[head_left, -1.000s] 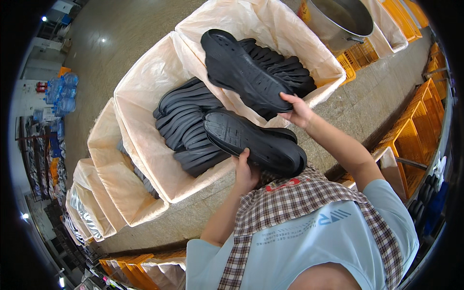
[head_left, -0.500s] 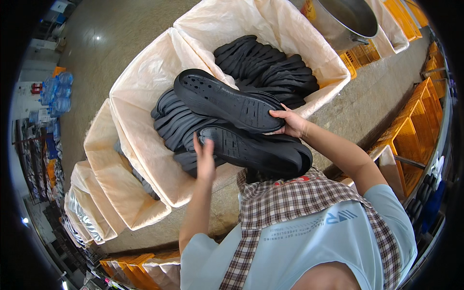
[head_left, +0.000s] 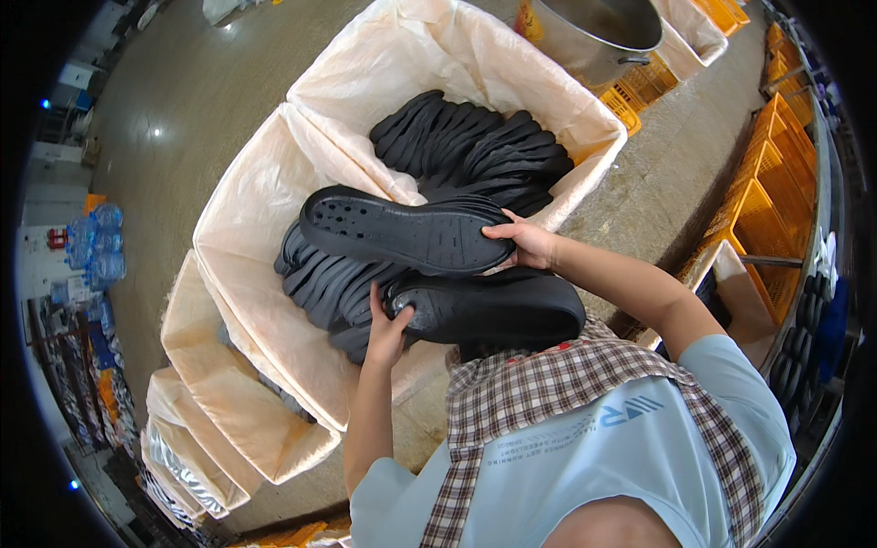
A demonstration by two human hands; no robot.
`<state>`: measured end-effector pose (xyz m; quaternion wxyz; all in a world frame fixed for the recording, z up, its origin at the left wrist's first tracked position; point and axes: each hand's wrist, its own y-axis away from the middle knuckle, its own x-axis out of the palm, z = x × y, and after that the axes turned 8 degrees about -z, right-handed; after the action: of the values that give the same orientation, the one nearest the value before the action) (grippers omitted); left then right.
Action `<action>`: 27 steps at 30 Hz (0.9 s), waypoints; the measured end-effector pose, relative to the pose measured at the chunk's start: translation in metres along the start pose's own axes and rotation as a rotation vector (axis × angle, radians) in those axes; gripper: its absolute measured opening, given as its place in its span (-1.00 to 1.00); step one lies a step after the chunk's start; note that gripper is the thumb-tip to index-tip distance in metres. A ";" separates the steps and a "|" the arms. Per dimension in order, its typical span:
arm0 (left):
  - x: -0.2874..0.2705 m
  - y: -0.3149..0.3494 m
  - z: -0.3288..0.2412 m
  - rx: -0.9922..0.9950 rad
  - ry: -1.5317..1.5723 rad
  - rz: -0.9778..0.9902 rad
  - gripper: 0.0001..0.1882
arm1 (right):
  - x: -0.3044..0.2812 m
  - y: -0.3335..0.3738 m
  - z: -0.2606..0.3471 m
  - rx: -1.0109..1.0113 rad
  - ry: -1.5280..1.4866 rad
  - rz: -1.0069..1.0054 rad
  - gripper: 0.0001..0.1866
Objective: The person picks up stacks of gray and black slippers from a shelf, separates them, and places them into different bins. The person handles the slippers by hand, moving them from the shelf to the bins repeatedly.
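My right hand (head_left: 528, 243) grips the right end of a black shoe sole (head_left: 393, 226), thumb on its upper face; small round holes show at the sole's far left end. A second, tilted black shoe sole (head_left: 489, 310) lies just nearer to me, against my apron. My left hand (head_left: 388, 331) pinches its left end, the thumb on top and the fingers partly hidden. Beneath both, a heap of dark grey shoe soles (head_left: 333, 283) fills part of a cloth-lined bin (head_left: 242, 219). More black soles (head_left: 470, 146) are stacked in the adjoining lined bin (head_left: 402, 55).
More lined bins (head_left: 196, 324) run along the left. A large metal pot (head_left: 594, 41) stands at the far right by orange crates (head_left: 639, 87). Further orange crates (head_left: 776, 183) are stacked along the right. Blue water bottles (head_left: 105, 242) stand at the far left.
My left hand has closed on the left end of the nearer sole, which has tilted. The farther sole has turned more level and shifted slightly left in my right hand. The whole view has shifted.
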<state>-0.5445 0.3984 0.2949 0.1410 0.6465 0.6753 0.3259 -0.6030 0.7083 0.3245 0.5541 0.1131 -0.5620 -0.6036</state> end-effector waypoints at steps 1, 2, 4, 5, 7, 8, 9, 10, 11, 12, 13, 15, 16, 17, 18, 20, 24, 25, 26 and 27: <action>-0.003 -0.003 0.000 -0.072 0.027 0.058 -0.05 | -0.001 -0.001 -0.001 -0.012 -0.005 -0.018 0.10; -0.006 -0.006 0.000 -0.146 0.051 0.117 -0.05 | -0.002 -0.002 -0.002 -0.009 -0.028 0.006 0.13; -0.010 -0.010 0.000 -0.247 0.061 0.185 -0.18 | -0.003 -0.004 -0.003 -0.002 -0.045 -0.011 0.09; -0.011 -0.011 0.001 -0.264 0.088 0.218 -0.29 | -0.004 -0.004 -0.003 -0.004 -0.060 -0.022 0.07; -0.011 -0.007 0.003 -0.222 0.105 0.237 -0.34 | -0.007 -0.001 0.000 -0.081 -0.020 0.030 -0.27; -0.011 -0.003 0.004 -0.187 0.111 0.219 -0.34 | -0.011 0.003 0.005 -0.156 -0.031 0.079 -0.32; -0.011 0.001 0.004 -0.151 0.117 0.218 -0.33 | -0.018 0.009 0.010 -0.209 -0.028 0.064 -0.36; -0.011 0.006 0.002 -0.140 0.137 0.216 -0.32 | -0.031 0.020 0.017 -0.249 -0.039 0.072 -0.41; -0.013 0.012 -0.001 -0.111 0.174 0.238 -0.32 | -0.044 0.032 0.025 -0.269 -0.064 0.017 -0.38; -0.013 0.015 -0.004 -0.089 0.183 0.180 -0.31 | -0.055 0.039 0.034 -0.239 -0.145 -0.134 -0.36; -0.013 0.018 -0.009 -0.030 0.213 0.149 -0.30 | -0.074 0.056 0.042 -0.340 -0.152 -0.006 -0.33; -0.010 0.016 -0.022 -0.003 0.308 0.121 -0.25 | -0.112 0.092 0.051 -0.434 -0.244 -0.052 -0.39; -0.004 0.011 -0.030 -0.005 0.299 0.074 -0.23 | -0.131 0.110 0.053 -0.529 -0.280 -0.036 -0.41; 0.006 0.001 -0.041 -0.006 0.378 0.061 -0.23 | -0.149 0.125 0.054 -0.578 -0.336 -0.081 -0.42; 0.012 -0.005 -0.056 -0.003 0.445 0.056 -0.24 | -0.155 0.143 0.046 -0.637 -0.340 -0.161 -0.44; 0.046 -0.029 -0.090 0.032 0.510 0.072 -0.30 | -0.177 0.166 0.041 -0.716 -0.470 -0.218 -0.48; 0.149 -0.091 -0.186 0.141 0.404 0.184 -0.35 | -0.201 0.198 0.021 -0.801 -0.678 -0.378 -0.49; 0.182 -0.105 -0.209 0.200 0.331 0.257 -0.35 | -0.209 0.202 0.018 -0.823 -0.732 -0.390 -0.49; 0.216 -0.118 -0.230 0.225 0.271 0.271 -0.34 | -0.213 0.206 0.015 -0.858 -0.789 -0.340 -0.49; 0.259 -0.136 -0.240 0.289 0.189 0.246 -0.32 | -0.225 0.209 0.015 -0.856 -0.822 -0.414 -0.49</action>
<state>-0.8299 0.5932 0.4498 -0.0579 0.7040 0.6412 0.2997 -0.4197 0.9469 0.3879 0.1607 -0.2535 -0.4038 -0.8642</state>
